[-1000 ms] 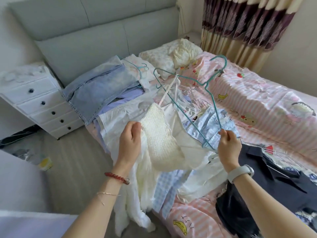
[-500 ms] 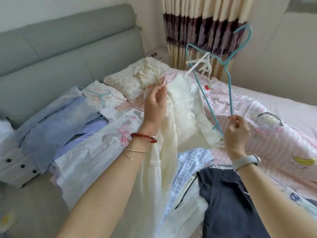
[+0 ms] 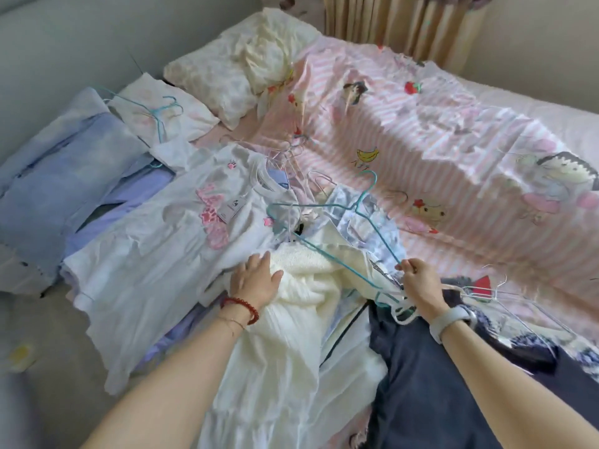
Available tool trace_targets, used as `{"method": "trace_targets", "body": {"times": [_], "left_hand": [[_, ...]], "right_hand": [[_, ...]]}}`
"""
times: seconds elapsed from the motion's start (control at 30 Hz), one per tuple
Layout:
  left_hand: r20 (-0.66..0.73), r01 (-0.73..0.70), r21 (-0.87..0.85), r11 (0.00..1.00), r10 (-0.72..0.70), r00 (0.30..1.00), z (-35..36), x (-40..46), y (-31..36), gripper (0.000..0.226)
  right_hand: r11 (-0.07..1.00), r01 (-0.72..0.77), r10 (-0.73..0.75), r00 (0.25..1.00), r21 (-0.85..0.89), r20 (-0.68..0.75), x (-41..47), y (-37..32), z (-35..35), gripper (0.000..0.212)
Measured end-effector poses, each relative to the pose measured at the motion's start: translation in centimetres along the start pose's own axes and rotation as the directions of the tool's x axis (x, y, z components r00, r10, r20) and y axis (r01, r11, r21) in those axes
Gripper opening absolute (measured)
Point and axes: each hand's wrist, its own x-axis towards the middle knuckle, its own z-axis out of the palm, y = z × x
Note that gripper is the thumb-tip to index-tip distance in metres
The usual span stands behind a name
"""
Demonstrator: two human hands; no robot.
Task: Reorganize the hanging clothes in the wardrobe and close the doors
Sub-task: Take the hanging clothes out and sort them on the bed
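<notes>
A cream knit-topped dress (image 3: 301, 306) lies on the bed among other clothes. My left hand (image 3: 256, 280) rests flat on its knit top, fingers spread. A teal wire hanger (image 3: 356, 215) lies across the dress, its hook pointing toward the far side of the bed. My right hand (image 3: 418, 283) pinches the near end of the hanger's wire. A dark navy garment (image 3: 421, 377) lies under my right forearm. The wardrobe is out of view.
A white dress with pink appliqué (image 3: 168, 241) and a pale blue garment (image 3: 64, 176) lie to the left. Several loose wire hangers (image 3: 291, 157) sit mid-bed, more at the right (image 3: 505, 303). A pink striped quilt (image 3: 437, 150), a pillow (image 3: 220, 76), curtains (image 3: 402, 24) lie beyond.
The dress and hanger, held up in the air before, have come down onto the bed. My left hand has let go of the knit top and now lies flat on it.
</notes>
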Motion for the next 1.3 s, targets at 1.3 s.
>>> {"method": "trace_targets", "body": {"times": [1.3], "left_hand": [[-0.556,0.747,-0.306,0.59,-0.748,0.363,10.8,-57.4,-35.0,0.032]], "right_hand": [[-0.063,0.934,-0.62,-0.313,0.351,0.72,-54.5,-15.8,26.0,0.04]]}}
